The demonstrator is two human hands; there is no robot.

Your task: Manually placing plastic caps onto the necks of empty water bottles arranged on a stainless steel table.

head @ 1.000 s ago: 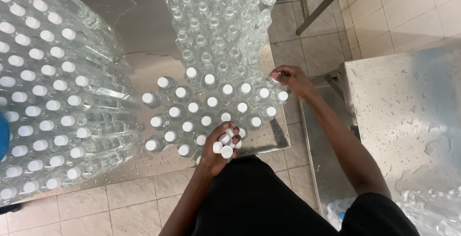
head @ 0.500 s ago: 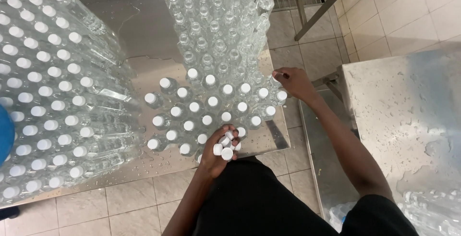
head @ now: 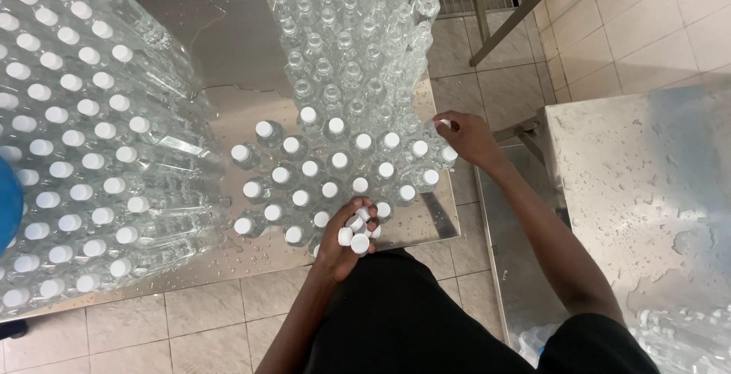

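Where the wet steel table (head: pixel 228 46) is viewed from above, a large pack of capped clear bottles (head: pixel 68 153) wrapped in clear film is seen at the left, laid so that rows of white caps face the camera. Whether these bottles are filled cannot be told. Just right of the pack, a cluster of upright capped bottles (head: pixel 304 180) is stood near the table's front edge. Behind that cluster, a column of uncapped clear bottles (head: pixel 354 39) is ranged toward the far end, mouths open. At the front edge of the cluster, the left hand (head: pixel 344 241) is cupped palm up, its fingers curled loosely around a handful of loose white caps (head: pixel 356 231). Further right, the right hand (head: pixel 466 136) is held at the cluster's far right corner, with a single white cap (head: pixel 444 123) pinched between fingertips over a bottle there. A second wet steel surface (head: pixel 647 191) is seen at the far right.
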